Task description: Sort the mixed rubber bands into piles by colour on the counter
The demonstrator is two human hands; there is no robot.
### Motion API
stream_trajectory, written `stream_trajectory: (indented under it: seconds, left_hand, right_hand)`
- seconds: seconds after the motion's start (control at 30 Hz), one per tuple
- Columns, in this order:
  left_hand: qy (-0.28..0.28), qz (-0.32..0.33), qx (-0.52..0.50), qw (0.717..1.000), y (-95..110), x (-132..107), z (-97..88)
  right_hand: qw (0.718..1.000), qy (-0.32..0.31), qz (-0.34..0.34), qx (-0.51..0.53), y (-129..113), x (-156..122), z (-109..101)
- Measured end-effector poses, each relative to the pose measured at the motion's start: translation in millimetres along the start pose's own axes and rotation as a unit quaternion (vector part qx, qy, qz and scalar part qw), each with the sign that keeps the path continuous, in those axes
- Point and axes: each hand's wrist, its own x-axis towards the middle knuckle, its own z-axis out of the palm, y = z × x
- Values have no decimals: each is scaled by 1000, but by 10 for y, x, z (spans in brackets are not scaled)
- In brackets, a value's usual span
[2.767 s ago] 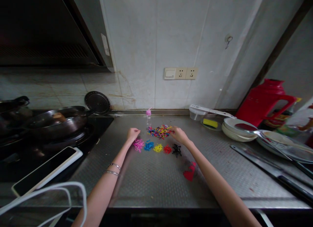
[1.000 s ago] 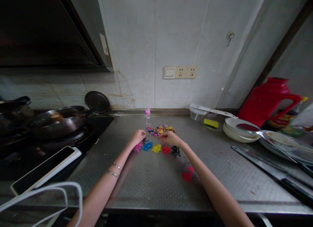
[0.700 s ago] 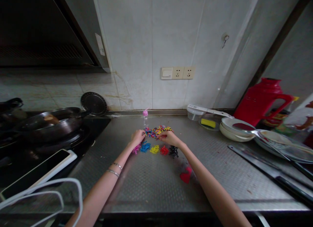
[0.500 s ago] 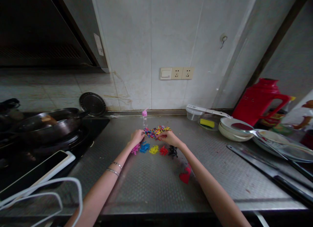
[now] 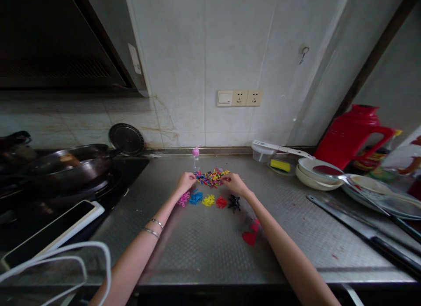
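Centrally on the steel worktop (image 5: 197, 253): mixed pile of coloured bands (image 5: 211, 178), long axis left to right, parallel to the back wall. Left hand (image 5: 185, 181) touches its left end, right hand (image 5: 234, 183) its right end. Fingers curled narrow; too small to tell whether they pinch a band. Just nearer the person, a left-to-right row: pink heap (image 5: 183, 199), blue heap (image 5: 196, 197), yellow heap (image 5: 208, 200), red heap (image 5: 221, 202), black heap (image 5: 234, 202).

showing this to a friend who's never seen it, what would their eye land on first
Probably the bright mixed pile of tiny bands on the steel counter, with the left hand and right hand at its two ends. Nearer the person lies a row of one-colour heaps: pink, blue, yellow, red, black. The big red jug at the far right also stands out.
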Motion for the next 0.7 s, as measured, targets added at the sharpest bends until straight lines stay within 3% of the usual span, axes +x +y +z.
stream_trajectory:
  seconds: [0.13, 0.23, 0.43, 0.53, 0.7]
  left_hand:
    - [-29, 39, -60, 997, 106, -137, -44]
    - [-96, 80, -102, 987, 220, -269, -11]
    - [-217, 130, -107, 962, 373, -419, 67]
    - [-219, 139, -86, 962, 376, -424, 46]
    - [-135, 122, -96, 979, 327, -365, -44]
  right_hand:
    - [997, 31, 40, -61, 145, 16, -23]
    - [994, 22, 60, -84, 199, 9, -28]
    - [992, 5, -10, -128, 28, -56, 27]
    - [985, -16, -27, -168, -91, -85, 90]
    - [973, -32, -22, -228, -151, -117, 167]
